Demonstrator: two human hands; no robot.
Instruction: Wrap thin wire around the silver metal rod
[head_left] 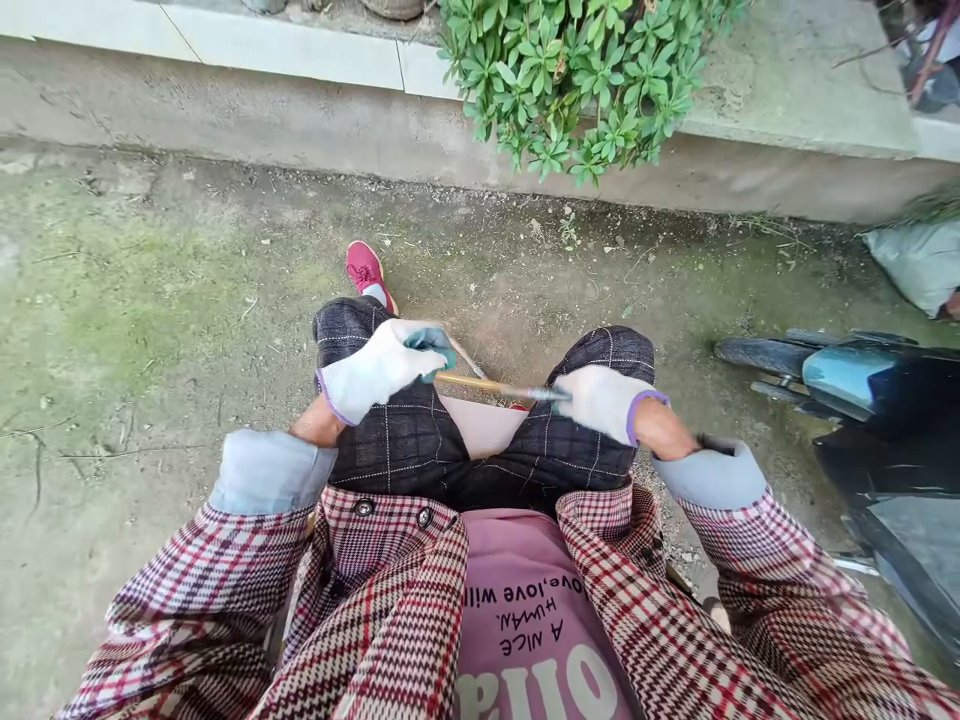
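Observation:
I sit with my knees apart in dark checked trousers. My left hand point(384, 366), in a white glove with teal fingertips, is closed round one end of a thin pale stick point(480, 384). My right hand point(604, 400), in a white glove with a purple cuff, grips the stick's other end, where a grey blade-like piece point(534, 393) shows. The stick lies level across the gap between my knees. A second thin strip point(469, 358) pokes out just beyond my left hand.
A red shoe point(365, 270) rests on the mossy concrete ground point(135, 300) ahead. A low concrete ledge point(300, 110) with a leafy green plant point(577, 70) runs across the back. A dark scooter point(870, 400) stands at the right, a grey sack point(919, 262) beyond it.

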